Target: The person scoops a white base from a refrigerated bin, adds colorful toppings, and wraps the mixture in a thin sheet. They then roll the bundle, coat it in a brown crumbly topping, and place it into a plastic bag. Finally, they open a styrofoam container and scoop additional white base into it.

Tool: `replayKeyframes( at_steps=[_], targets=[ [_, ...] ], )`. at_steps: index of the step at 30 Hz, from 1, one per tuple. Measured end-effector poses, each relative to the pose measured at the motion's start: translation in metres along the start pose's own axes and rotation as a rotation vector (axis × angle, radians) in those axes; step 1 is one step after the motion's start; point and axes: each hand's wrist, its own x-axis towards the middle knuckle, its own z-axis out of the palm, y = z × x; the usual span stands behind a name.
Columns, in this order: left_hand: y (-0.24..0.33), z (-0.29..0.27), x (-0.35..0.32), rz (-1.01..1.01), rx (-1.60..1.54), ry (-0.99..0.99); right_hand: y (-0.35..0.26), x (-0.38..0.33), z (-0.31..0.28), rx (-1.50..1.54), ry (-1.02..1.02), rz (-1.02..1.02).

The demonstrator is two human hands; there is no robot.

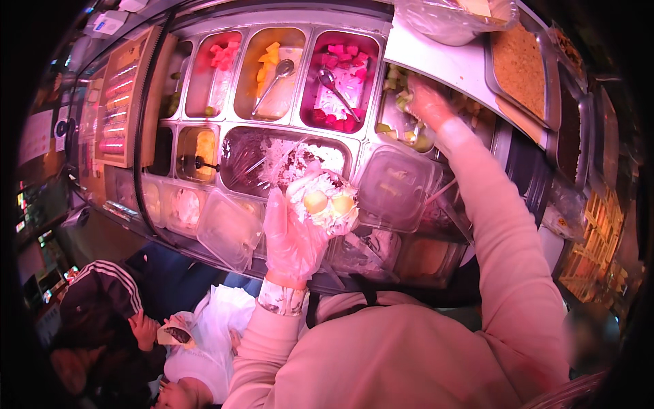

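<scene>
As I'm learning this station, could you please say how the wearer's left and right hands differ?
The left hand holds the cream-topped dessert; the right hand is at the green fruit. The left is nearer the body; the right is farther out. Both have long sleeves.

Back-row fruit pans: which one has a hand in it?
The pan of pale green chunks, immediately right of the magenta-chunk pan. The right hand is in it; no hand is in the others.
</scene>
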Motion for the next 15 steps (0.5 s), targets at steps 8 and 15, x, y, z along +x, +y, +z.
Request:
replayKeyframes(
  at_steps=[8, 15],
  targets=[
    [-0.014, 0.011, -0.019, -0.069, 0.104, -0.083, -0.171, -0.196, -0.057, 0.191, -0.585, -0.538],
    [-0.017, 0.023, -0.058, 0.023, 0.126, -0.095, -0.191, -0.241, -0.059, 0.009, -0.434, -0.857]
  ],
)
